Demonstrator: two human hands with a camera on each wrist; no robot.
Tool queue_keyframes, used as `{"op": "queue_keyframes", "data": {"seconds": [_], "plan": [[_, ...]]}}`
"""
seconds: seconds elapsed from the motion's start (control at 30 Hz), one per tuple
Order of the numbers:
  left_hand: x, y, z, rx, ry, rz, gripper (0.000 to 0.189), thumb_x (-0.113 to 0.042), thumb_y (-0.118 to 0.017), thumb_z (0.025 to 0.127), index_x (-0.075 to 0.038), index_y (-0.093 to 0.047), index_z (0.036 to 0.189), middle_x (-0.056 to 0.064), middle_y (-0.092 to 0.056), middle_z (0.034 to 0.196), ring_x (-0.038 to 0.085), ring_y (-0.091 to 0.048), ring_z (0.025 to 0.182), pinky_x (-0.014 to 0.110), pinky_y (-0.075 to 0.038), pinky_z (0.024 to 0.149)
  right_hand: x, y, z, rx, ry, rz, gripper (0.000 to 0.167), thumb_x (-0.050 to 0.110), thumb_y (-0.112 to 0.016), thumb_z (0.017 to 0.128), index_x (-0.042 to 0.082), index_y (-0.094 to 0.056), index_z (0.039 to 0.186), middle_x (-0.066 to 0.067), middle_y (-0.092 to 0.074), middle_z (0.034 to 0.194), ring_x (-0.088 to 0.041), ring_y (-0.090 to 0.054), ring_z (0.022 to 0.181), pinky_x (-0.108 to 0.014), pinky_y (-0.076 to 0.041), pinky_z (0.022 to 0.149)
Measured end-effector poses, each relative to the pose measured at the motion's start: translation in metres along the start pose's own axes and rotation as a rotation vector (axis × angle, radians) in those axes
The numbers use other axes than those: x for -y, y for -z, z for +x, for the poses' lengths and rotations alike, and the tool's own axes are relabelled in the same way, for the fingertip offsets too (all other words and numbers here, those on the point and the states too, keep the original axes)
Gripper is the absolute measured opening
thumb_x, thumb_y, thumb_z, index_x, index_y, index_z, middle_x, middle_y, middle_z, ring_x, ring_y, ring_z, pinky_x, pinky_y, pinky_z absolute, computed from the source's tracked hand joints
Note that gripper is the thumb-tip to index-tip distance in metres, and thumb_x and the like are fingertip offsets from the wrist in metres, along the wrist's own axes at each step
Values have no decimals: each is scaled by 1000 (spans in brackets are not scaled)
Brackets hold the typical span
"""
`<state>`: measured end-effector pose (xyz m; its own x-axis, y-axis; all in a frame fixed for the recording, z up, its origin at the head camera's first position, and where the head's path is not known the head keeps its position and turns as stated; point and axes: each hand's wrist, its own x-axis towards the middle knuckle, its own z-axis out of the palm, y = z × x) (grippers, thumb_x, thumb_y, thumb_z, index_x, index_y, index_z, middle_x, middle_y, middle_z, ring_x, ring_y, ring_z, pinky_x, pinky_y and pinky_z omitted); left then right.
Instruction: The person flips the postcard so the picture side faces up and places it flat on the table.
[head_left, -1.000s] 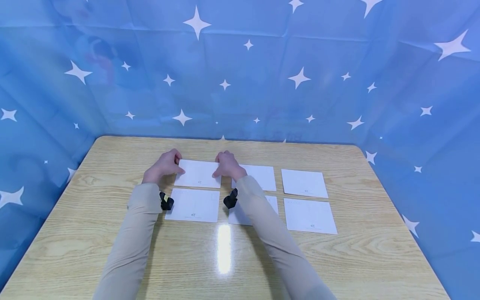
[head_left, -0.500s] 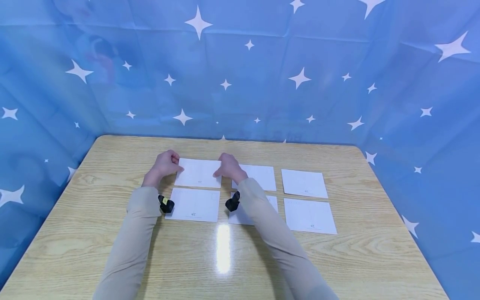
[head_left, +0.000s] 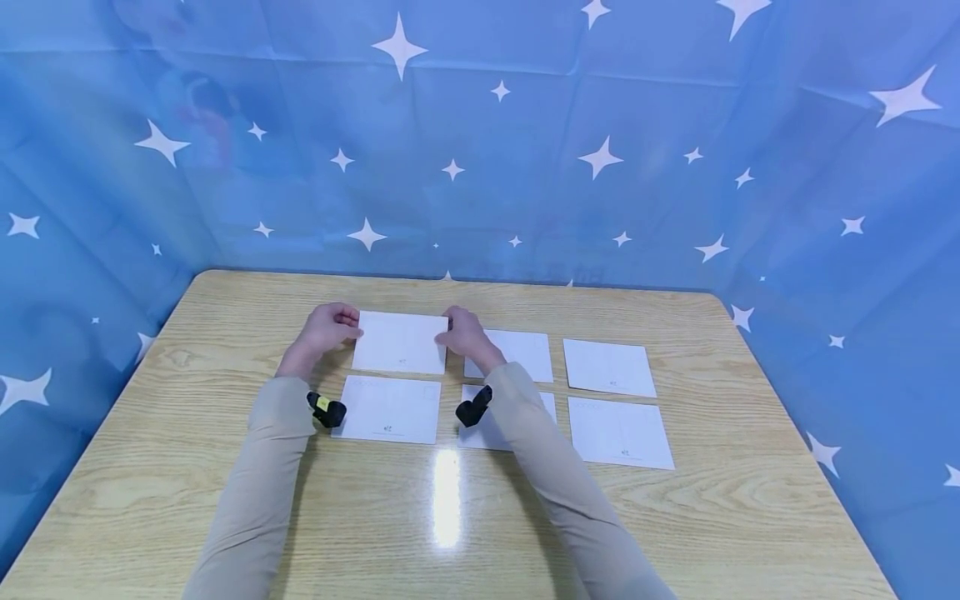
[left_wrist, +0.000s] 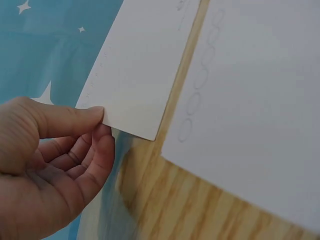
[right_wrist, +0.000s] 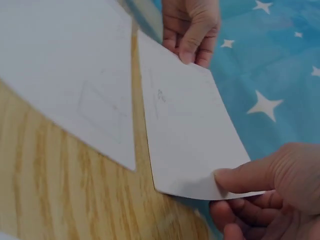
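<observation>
My left hand point(head_left: 322, 330) and right hand point(head_left: 463, 335) hold a white postcard point(head_left: 401, 343) between them at the far left of the group. In the left wrist view, the thumb point(left_wrist: 75, 120) lies on top of its short edge, with curled fingers below. The right thumb point(right_wrist: 245, 177) pinches the opposite short edge and the card bends slightly there. Its printed side, with a small logo and faint line, faces up. Its near edge seems raised a little from the wooden table. Just in front lies another postcard point(head_left: 386, 408), with a row of printed ovals and a faint stamp box.
Several more white postcards lie in two rows: one point(head_left: 517, 352) partly behind the right wrist, one point(head_left: 487, 429) under the right forearm, and two point(head_left: 609, 367) at the right. The wooden table point(head_left: 750, 500) ends at a blue curtain point(head_left: 525, 208) with white stars.
Both hands keep their pinch on the postcard. It has risen and tilted slightly, its far edge moving up, while the right hand shifted a little rightward. The other postcards stay put.
</observation>
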<state>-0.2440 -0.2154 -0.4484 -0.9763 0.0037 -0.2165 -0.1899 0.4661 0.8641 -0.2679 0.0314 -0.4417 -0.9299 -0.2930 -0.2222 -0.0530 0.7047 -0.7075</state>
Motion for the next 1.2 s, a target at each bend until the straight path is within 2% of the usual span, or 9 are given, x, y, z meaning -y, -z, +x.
{"op": "queue_keyframes", "data": {"seconds": [0.1, 0.23, 0.37, 0.53, 0.73, 0.87, 1.2], "plan": [[-1, 1, -1, 10, 17, -49, 33, 1, -58, 87, 10, -49, 118, 16, -52, 104, 20, -50, 89, 23, -47, 74, -3, 0, 1, -10, 7, 78, 34, 9, -62, 89, 0, -51, 119, -9, -50, 92, -22, -46, 79, -28, -40, 65], [-4, 3, -3, 19, 27, -97, 33, 1, -57, 89, 10, -47, 119, 15, -51, 104, 20, -51, 89, 24, -49, 76, -6, 2, 1, -22, 28, 193, 16, 6, -61, 87, 2, -47, 96, -6, -41, 79, -19, -40, 68, -26, -34, 58], [-5, 5, -4, 25, 26, -124, 32, 1, -57, 89, 10, -46, 118, 14, -50, 102, 19, -51, 88, 24, -49, 76, -5, 6, -1, -21, 44, 299, 19, 1, -60, 86, 5, -41, 84, -4, -36, 74, -18, -36, 65, -26, -31, 56], [-6, 7, -5, 26, 7, -150, 30, -1, -57, 90, 8, -48, 116, 12, -50, 100, 17, -51, 86, 25, -49, 77, -4, 9, -2, -18, 39, 370, 18, 0, -59, 87, 6, -42, 83, -4, -37, 74, -17, -37, 66, -25, -33, 58], [-7, 9, -6, 25, -25, -163, 29, -2, -58, 90, 8, -48, 116, 13, -52, 101, 17, -53, 86, 35, -49, 84, -4, 12, -4, -44, 54, 401, 17, -1, -59, 86, 6, -44, 81, -4, -40, 74, -17, -40, 68, -26, -39, 61], [-10, 11, -9, 23, -32, -159, 29, -4, -59, 90, 8, -49, 115, 13, -52, 100, 17, -53, 85, 40, -48, 88, -4, 14, -6, -61, 64, 408, 18, -1, -60, 85, 6, -45, 79, -4, -41, 73, -17, -41, 68, -26, -38, 61], [-14, 15, -11, 27, -33, -193, 22, -3, -59, 90, 5, -51, 108, 10, -51, 97, 15, -54, 82, 44, -46, 89, -1, 17, -9, -79, 56, 440, 14, 1, -62, 86, 6, -51, 80, -3, -45, 76, -18, -44, 74, -28, -37, 65]]}}
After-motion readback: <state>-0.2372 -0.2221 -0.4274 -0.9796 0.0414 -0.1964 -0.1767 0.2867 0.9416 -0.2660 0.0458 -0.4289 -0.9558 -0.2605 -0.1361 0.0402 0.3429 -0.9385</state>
